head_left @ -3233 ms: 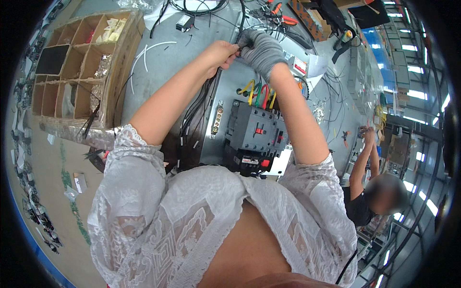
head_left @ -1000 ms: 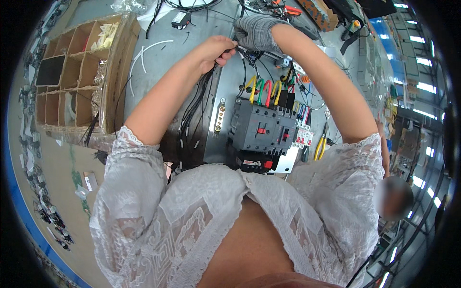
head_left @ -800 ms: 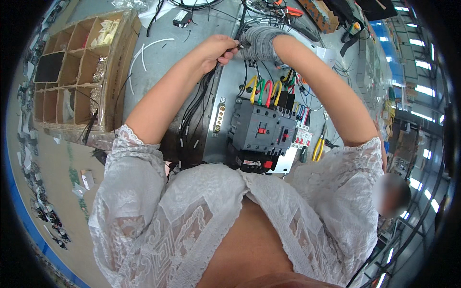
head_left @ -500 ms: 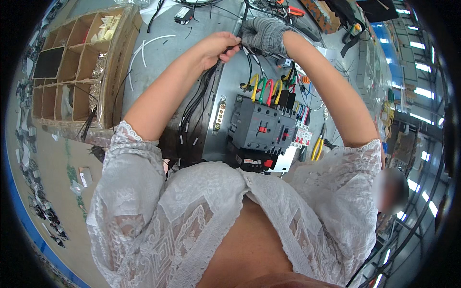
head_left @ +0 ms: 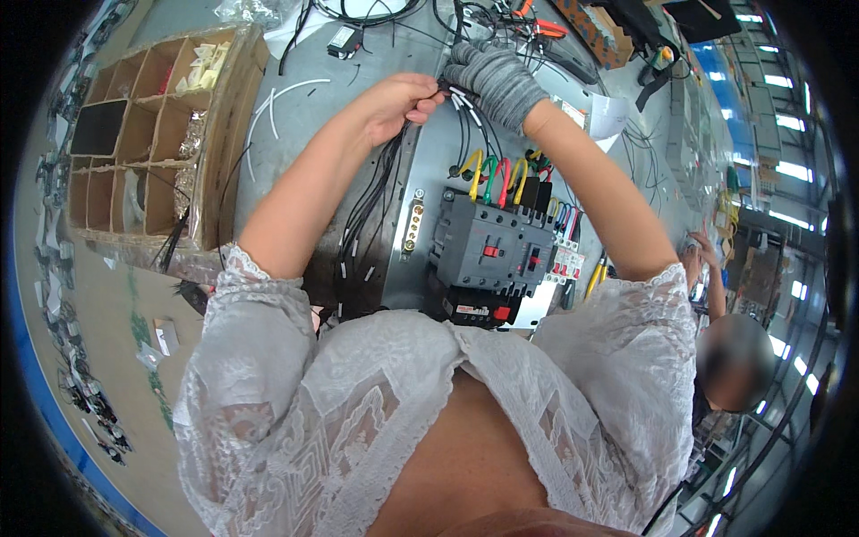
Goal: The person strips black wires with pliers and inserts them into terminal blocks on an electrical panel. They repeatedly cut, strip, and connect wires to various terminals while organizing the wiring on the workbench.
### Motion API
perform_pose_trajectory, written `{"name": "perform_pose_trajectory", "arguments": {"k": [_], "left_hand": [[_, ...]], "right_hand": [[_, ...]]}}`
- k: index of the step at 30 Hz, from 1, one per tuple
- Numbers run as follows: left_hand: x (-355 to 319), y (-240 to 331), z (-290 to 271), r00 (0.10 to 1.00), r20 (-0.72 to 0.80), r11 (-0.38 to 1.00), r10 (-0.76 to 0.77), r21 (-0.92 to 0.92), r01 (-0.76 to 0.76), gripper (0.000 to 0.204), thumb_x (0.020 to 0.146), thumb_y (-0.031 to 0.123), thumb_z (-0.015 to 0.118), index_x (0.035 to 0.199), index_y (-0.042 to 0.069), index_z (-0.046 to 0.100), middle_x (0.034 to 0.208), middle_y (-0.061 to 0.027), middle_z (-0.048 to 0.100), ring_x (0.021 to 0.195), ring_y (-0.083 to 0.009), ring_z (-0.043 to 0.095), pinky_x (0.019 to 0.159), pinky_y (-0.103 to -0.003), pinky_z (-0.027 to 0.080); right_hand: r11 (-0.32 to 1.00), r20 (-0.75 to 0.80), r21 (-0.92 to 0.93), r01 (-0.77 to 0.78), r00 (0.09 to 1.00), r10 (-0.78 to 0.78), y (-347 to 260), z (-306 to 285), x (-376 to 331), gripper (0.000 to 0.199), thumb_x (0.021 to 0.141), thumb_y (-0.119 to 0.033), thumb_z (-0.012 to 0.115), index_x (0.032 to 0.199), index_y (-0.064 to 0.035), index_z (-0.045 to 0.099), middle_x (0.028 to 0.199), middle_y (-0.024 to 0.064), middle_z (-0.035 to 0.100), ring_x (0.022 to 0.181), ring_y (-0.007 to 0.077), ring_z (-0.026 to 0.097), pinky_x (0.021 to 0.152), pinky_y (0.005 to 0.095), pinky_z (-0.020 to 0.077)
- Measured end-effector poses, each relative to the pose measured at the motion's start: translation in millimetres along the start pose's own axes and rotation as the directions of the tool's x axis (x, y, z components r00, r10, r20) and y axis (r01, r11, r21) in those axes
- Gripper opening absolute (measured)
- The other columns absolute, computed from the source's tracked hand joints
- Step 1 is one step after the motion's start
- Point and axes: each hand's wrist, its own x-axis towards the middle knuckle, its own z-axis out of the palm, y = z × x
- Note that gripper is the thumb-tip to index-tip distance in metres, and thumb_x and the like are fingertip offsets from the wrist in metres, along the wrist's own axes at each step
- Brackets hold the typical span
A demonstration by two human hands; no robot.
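Black wires [head_left: 458, 121] with pale sleeved ends run up from a grey contactor block [head_left: 490, 253] to a point between the two hands, above the middle of a grey metal panel [head_left: 428, 183]. The left hand [head_left: 400, 97] is bare, its fingers pinched shut on the upper ends of those wires. The right hand [head_left: 495, 80] wears a grey knit glove and is curled against the same bunch from the other side — it seems to grip the wires too, though the glove hides the fingertips. The two hands touch, or nearly so, at the wire ends.

Below them, yellow, green and red looped leads [head_left: 495, 174] enter the top of the contactor block, which has small red buttons on its face. Just left of the block stands a narrow brass terminal strip [head_left: 412, 221], and further left a loose bundle of black cables [head_left: 362, 224] hangs down the panel's edge.

A cardboard divider box [head_left: 152, 143] with many compartments lies well apart to the left — some hold pale small parts. Pliers with orange handles [head_left: 537, 25] lie near the top edge, beyond the gloved hand. At the right rim another person [head_left: 729, 358] is bent over a separate bench.
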Motion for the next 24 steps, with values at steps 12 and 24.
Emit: {"name": "perform_pose_trajectory", "arguments": {"k": [12,24], "left_hand": [[-9,0,10,0.994,-0.080,0.995,0.076,0.063,-0.071,0.028,0.090,0.003,0.046,0.117,0.000,0.052,0.097,-0.0089,0.063,0.082,-0.0097,0.060,0.073,-0.021,0.050],[3,-8,-8,0.981,-0.156,0.967,0.117,0.245,-0.076,0.018,0.083,0.002,0.056,0.101,0.006,0.056,0.088,-0.0024,0.062,0.075,-0.0107,0.059,0.064,-0.022,0.046]], "right_hand": [[0.765,0.207,0.442,-0.468,0.883,0.421,-24,3,-10,0.017,0.083,-0.013,0.053,0.094,-0.0072,0.064,0.080,0.0154,0.064,0.074,0.0301,0.063,0.068,0.0381,0.0501],[-0.713,0.677,0.636,-0.295,0.657,0.332,-29,-5,-20,0.032,0.087,-0.032,0.059,0.097,-0.0017,0.062,0.080,0.0079,0.066,0.067,0.0159,0.064,0.060,0.0330,0.0542]]}}
